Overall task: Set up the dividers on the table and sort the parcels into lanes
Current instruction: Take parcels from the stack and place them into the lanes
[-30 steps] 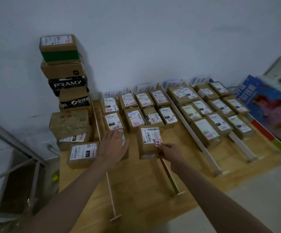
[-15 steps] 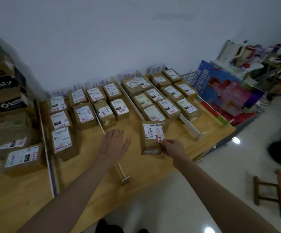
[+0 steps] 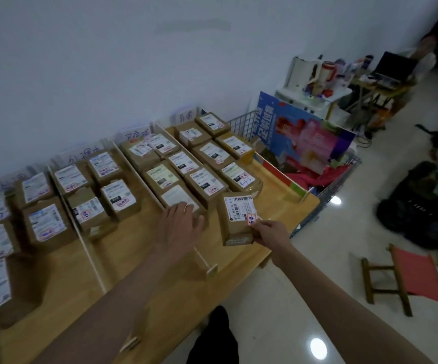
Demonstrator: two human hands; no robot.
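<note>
Parcel (image 3: 239, 217) in right hand (image 3: 270, 231) grip; lanes hold labelled boxes (image 3: 204, 183), left hand (image 3: 177, 225) open.

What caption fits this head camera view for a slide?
Right hand holds a labelled parcel over the wooden table beside filled lanes; open left hand hovers over a white divider.

Left hand (image 3: 178, 224) reached forward, palm down, fingers straight and spread. Right hand (image 3: 270, 233) extended further right, fingers curled in pinch. Both forearms bare, stretched out.
</note>
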